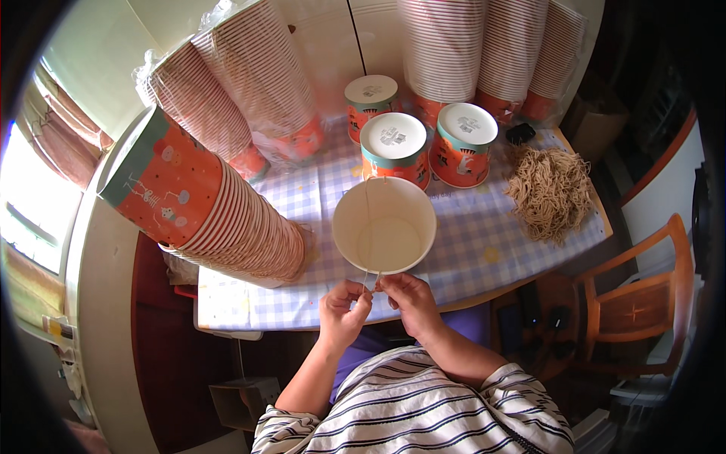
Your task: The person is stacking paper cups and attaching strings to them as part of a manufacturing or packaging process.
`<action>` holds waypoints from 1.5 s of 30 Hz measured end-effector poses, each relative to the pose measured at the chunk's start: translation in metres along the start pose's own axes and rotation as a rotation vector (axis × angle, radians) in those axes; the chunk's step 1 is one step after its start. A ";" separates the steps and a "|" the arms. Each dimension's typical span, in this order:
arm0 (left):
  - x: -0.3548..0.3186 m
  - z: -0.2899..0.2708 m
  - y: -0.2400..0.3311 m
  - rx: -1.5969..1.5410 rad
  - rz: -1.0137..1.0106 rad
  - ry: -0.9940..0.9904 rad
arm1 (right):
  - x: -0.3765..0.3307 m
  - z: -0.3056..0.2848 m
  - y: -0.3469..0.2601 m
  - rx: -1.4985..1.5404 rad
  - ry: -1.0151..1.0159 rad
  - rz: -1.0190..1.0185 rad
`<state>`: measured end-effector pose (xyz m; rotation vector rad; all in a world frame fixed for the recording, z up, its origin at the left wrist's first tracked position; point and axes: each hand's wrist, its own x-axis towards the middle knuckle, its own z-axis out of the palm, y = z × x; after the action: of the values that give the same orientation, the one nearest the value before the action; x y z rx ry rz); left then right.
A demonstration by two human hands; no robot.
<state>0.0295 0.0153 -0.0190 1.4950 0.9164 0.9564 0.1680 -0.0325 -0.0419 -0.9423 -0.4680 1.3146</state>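
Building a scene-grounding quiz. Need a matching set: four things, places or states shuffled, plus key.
Things:
1. Open bucket
2. Tan cord pile
3. Wooden chair
4. Left hand and right hand

Places or states:
A. Off the table, at the picture's right
B. Fingers pinched together at a thin cord
C. White inside, mouth facing up
D. Loosely heaped near the table's right end

Pairs: 1-C, 2-D, 3-A, 4-B

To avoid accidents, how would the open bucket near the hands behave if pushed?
The open bucket looks thin-walled, so probably light and easily slid. Its mouth looks wider than its base, so it might tip. The cord across it, if pulled, could drag it.
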 end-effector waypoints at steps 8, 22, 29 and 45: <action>0.003 0.000 -0.002 -0.252 -0.088 -0.020 | -0.001 0.001 0.002 -0.175 0.028 -0.099; 0.000 0.004 -0.004 -0.374 -0.162 -0.052 | 0.006 0.000 0.016 -0.372 0.171 -0.334; -0.007 0.001 -0.024 -0.464 -0.211 0.044 | -0.001 -0.004 0.004 -0.080 0.002 -0.058; -0.003 0.007 -0.036 -0.253 -0.217 0.038 | -0.003 0.004 0.011 -0.077 0.055 -0.211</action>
<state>0.0328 0.0143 -0.0552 1.1426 0.9270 0.9067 0.1569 -0.0347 -0.0478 -0.9626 -0.5633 1.0838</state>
